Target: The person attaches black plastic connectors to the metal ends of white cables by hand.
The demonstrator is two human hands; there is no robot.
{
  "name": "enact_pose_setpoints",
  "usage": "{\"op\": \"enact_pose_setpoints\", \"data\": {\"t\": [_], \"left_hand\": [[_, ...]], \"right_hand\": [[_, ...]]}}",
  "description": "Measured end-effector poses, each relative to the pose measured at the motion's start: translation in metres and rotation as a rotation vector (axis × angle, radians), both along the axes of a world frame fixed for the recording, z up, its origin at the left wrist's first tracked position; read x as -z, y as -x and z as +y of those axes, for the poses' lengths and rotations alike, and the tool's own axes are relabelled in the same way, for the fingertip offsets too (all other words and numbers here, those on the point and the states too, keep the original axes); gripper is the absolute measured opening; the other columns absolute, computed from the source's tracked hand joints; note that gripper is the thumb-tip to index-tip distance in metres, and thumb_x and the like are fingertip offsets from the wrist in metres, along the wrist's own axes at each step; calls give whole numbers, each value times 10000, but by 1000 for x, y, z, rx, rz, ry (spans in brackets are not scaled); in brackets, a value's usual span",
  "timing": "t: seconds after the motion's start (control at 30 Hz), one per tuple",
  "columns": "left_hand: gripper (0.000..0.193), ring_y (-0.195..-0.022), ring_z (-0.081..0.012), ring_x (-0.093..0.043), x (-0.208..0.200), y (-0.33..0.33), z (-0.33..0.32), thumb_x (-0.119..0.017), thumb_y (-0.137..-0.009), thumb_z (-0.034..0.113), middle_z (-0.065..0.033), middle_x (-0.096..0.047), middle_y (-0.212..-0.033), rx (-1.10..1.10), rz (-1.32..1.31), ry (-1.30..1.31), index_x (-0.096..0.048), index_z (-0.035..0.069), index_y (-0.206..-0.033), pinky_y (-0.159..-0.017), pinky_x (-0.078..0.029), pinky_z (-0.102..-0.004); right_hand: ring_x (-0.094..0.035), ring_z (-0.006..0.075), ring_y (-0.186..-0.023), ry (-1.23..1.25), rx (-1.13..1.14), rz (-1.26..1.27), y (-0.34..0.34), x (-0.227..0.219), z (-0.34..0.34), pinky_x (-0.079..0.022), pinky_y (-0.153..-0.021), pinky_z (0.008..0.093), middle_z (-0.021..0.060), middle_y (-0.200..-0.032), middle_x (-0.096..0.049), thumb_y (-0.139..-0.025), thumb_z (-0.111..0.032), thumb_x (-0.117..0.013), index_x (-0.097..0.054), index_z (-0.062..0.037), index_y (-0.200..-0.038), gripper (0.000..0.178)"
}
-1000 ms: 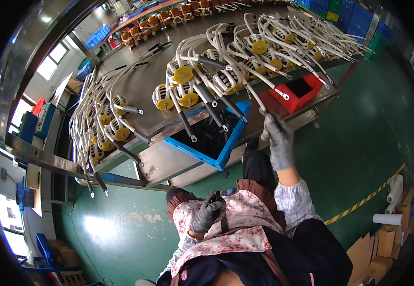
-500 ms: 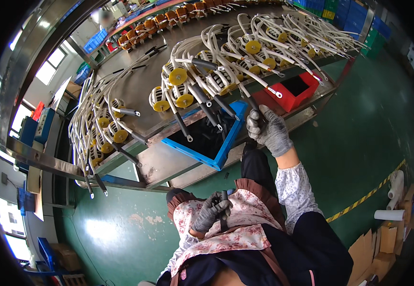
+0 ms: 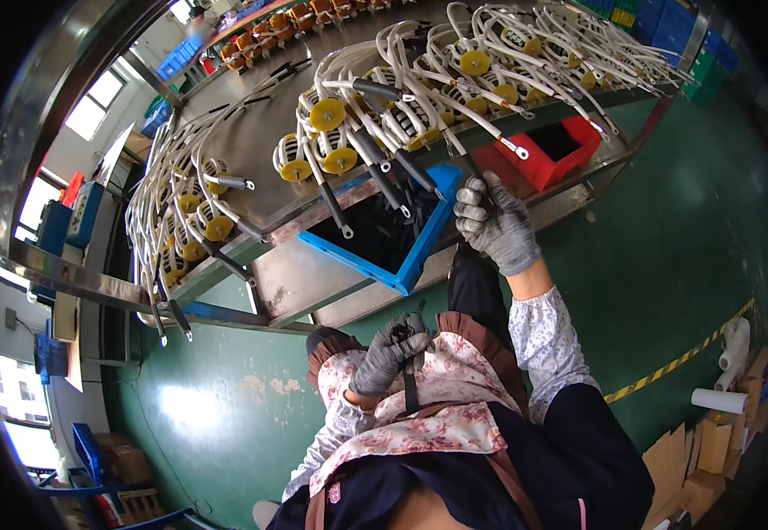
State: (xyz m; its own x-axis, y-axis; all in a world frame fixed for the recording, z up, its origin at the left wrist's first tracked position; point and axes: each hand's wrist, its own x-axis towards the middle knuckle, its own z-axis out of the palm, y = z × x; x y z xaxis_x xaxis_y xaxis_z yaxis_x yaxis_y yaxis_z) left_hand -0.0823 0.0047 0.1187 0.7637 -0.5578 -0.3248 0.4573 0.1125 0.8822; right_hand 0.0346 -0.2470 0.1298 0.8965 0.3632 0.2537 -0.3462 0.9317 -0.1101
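My right hand [image 3: 497,223], in a grey glove, is closed around the end of a white cable at the table's front edge. A black sleeve [image 3: 472,166] on that cable shows just above my fingers; the cable's tip is hidden in the grip. In front of my apron, my gloved left hand [image 3: 393,355] is closed on black sleeves, one sticking up and another hanging below the fingers. White cables from coils with yellow end discs [image 3: 326,115] hang over the edge beside my right hand. Several have black sleeves and bare ring lugs [image 3: 347,231].
A blue bin [image 3: 393,279] holding black sleeves sits under the table edge, left of my right hand. A red bin [image 3: 539,172] stands to its right. More coils and cables [image 3: 185,208] lie at the table's left end. Orange coils [image 3: 278,26] line the far side.
My left hand has risen slightly, and the sleeves in it have tilted. My right hand stays on the cable end. The whole view has shifted a little.
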Motion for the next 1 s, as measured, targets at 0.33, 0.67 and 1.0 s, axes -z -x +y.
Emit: {"op": "enact_pose_setpoints", "data": {"t": [0.33, 0.67, 1.0], "left_hand": [[220, -609, -80, -558, -19, -21, -12, -633, -903, 250, -17, -591, -758, -16, -45, 31, -526, 65, -957, -531, -430, -199], [191, -549, -84, -491, -1, 3, 0, -637, -901, 209, -7, -535, -703, -3, -8, 41, -533, 62, -963, -499, -395, -212], [178, -599, -84, -535, 19, 18, 34, -637, -892, 200, -11, -567, -752, -133, 30, -49, -545, 62, -955, -534, -417, -200]], "right_hand": [[-626, 150, -883, 1427, 644, -274, 112, -13, 78, -504, -777, 297, 82, -1002, -661, -900, -197, -633, -639, 9, -1085, 277], [-444, 3, -504, 1107, 717, 122, 50, -76, 28, -322, -432, 156, -55, -659, -490, -968, -229, -516, -609, -6, -1097, 274], [-448, -23, -520, 1018, 807, 99, 17, -63, 47, -354, -447, 141, -82, -677, -493, -953, -218, -561, -625, -18, -1091, 251]]}}
